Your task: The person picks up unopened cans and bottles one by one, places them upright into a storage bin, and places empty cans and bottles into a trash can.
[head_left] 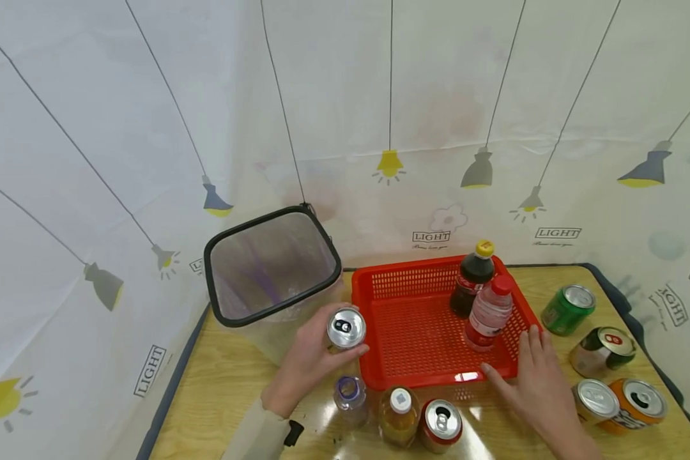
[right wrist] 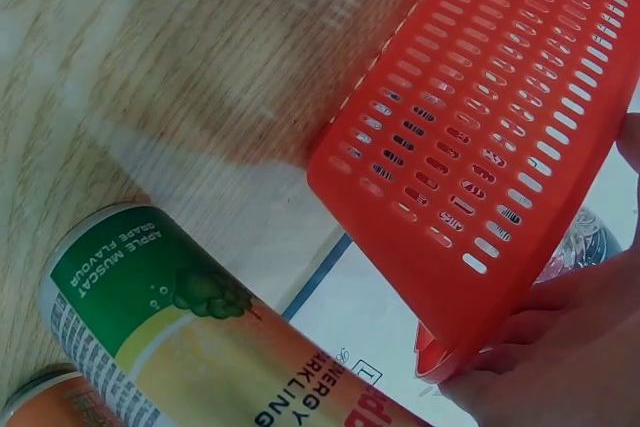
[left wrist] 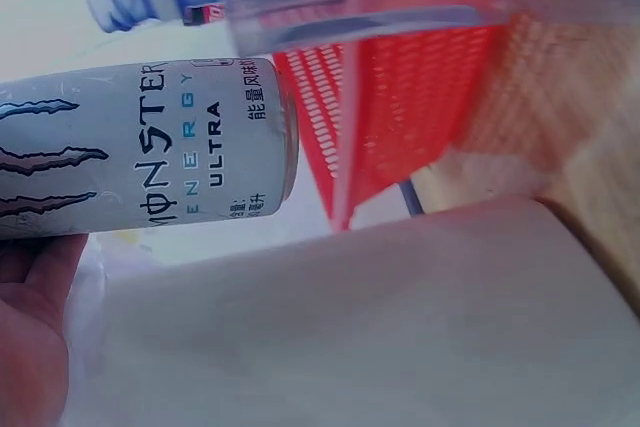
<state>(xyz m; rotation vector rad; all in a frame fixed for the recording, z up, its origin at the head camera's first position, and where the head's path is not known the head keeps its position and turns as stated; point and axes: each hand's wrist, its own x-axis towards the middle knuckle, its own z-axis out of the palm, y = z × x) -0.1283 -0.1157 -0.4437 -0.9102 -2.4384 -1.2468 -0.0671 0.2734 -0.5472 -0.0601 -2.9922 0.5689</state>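
Observation:
In my left hand I hold a white Monster Energy Ultra can, its silver top facing up in the head view. The label shows plainly in the left wrist view. This hand is in front of a translucent bin with a black rim, left of the red plastic basket. My right hand rests across the basket's near right corner, fingers stretched along the right rim and thumb at the front rim. Inside the basket stand a dark cola bottle and a clear pink bottle with a red cap.
Before the basket stand a clear bottle with a purple neck, an amber drink bottle and a red-sided can. On the right are a green can, an orange can, and two more cans. A lamp-patterned cloth hangs behind.

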